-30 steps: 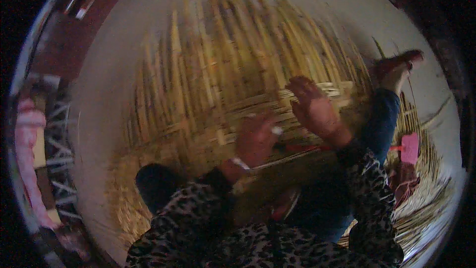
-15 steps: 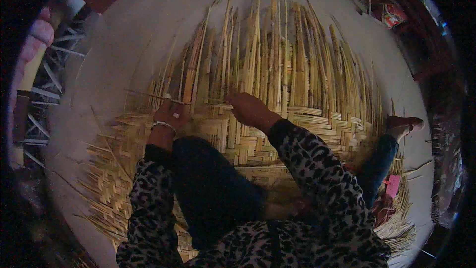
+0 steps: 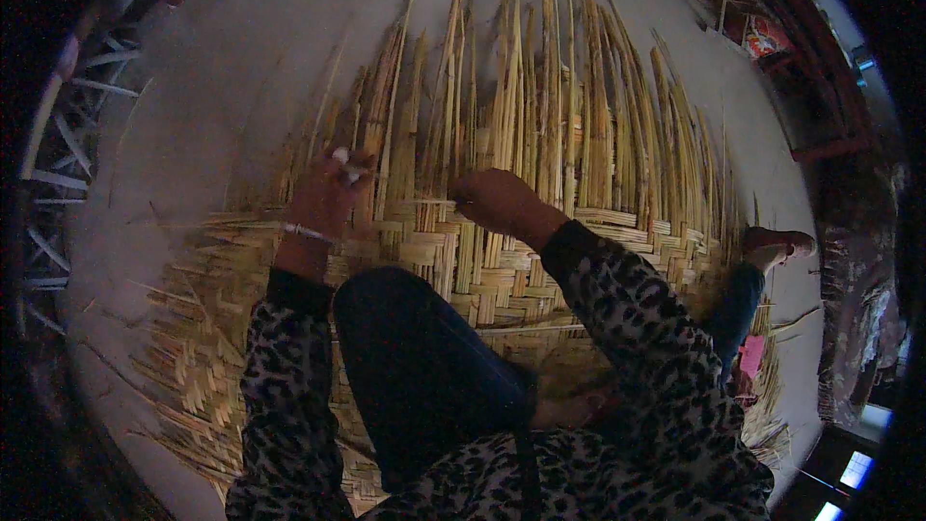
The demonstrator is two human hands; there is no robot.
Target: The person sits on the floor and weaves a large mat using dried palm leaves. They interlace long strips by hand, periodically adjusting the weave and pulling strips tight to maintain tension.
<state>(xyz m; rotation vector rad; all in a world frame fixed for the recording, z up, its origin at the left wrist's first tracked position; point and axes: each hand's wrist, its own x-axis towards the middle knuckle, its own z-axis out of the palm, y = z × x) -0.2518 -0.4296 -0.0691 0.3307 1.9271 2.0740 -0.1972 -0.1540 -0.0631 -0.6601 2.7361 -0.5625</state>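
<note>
A half-woven mat [image 3: 502,275] of split bamboo or cane strips lies under me, its long unwoven strips [image 3: 545,106] pointing away. My right hand [image 3: 506,203] is closed in a pinch at the weaving edge, on a thin pale cross strip [image 3: 429,201] that reaches out to its left. My left hand [image 3: 323,195], with a bracelet at the wrist and something white on its fingers, is over the unwoven strips on the left. Its fingers are bent but blurred, so whether they hold a strip is unclear.
My bent knee [image 3: 415,357] rests over the mat, and a shoed foot [image 3: 781,243] is at the right. A pink object [image 3: 751,355] lies by the mat's right edge. A metal frame [image 3: 72,154] stands at far left; reddish wooden furniture [image 3: 820,145] is at far right.
My left hand has lifted off the cross strip and moved up, its fingers now among the upright strips. The right hand stays at the weaving edge. The view has shifted slightly.
</note>
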